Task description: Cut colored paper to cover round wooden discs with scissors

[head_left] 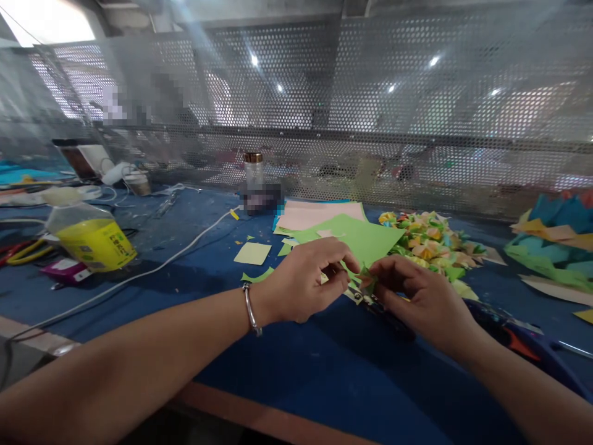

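My right hand (419, 300) pinches a small folded paper piece (365, 281), green and orange, between thumb and fingertips. Close on its left, my left hand (308, 281) is curled, with its fingertips by the same piece. What lies within those left fingers is hidden. Below the paper piece a dark-handled metal tool (389, 318), perhaps scissors, rests on the blue table (296, 377). Behind my hands spreads a green paper sheet (365, 238), partly over a pale pink sheet (319, 215). A heap of folded paper pieces (428, 241) sits beyond my right hand.
A dark blue glue gun (514, 340) lies beside my right forearm. Layered paper work (546, 247) stands at the right. A yellow-labelled bottle (92, 238), a white cable (171, 262) and a yellow paper square (252, 253) are leftward. A perforated metal screen (296, 93) closes the back.
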`<action>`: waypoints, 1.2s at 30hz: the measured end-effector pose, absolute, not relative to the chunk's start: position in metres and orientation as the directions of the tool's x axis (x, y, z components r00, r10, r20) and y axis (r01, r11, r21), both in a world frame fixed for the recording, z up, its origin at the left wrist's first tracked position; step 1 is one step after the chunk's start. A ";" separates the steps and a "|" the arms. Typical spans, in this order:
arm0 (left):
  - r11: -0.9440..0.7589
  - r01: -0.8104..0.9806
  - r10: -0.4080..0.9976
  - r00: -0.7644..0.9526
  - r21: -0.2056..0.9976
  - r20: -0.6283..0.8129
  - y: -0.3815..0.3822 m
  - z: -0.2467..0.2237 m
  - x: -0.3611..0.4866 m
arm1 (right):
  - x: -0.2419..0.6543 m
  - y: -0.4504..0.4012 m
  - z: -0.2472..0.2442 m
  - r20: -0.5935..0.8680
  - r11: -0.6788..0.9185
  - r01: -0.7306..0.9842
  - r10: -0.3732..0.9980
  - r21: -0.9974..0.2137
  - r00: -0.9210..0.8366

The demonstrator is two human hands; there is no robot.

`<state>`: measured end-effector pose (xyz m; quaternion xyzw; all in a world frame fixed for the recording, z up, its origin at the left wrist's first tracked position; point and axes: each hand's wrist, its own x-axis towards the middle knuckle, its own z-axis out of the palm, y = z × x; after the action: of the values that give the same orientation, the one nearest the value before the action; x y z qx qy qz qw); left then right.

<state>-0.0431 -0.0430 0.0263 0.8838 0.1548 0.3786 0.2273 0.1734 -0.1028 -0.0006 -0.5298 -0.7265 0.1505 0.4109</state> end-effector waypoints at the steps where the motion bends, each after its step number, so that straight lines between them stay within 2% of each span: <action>1: -0.856 0.114 0.443 0.665 0.504 0.602 -0.043 0.026 -0.043 | 0.174 -0.103 -0.001 0.436 0.390 0.648 0.894 -0.654 -0.098; 7: -0.870 0.163 0.439 0.686 0.465 0.580 -0.043 0.025 -0.041 | 0.175 -0.102 -0.002 0.433 0.389 0.648 0.896 -0.654 -0.100; 16: -0.846 0.229 0.492 0.684 0.482 0.538 -0.043 0.024 -0.039 | 0.176 -0.102 0.000 0.422 0.397 0.661 0.897 -0.637 -0.132; 22: -0.721 0.226 0.589 0.699 0.655 0.407 -0.041 0.023 -0.036 | 0.172 -0.104 0.004 0.422 0.399 0.667 0.896 -0.629 -0.138; 25: -0.661 0.215 0.593 0.737 0.719 0.325 -0.040 0.023 -0.035 | 0.171 -0.103 0.004 0.420 0.407 0.658 0.895 -0.634 -0.148; 36: -0.641 0.195 0.597 0.735 0.742 0.321 -0.035 0.021 -0.032 | 0.170 -0.105 0.004 0.424 0.399 0.663 0.896 -0.634 -0.134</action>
<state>-0.0323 -0.0346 0.0207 0.8608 0.2300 0.2819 0.3559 0.1701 -0.1046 0.0036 -0.5277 -0.7382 0.1480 0.3932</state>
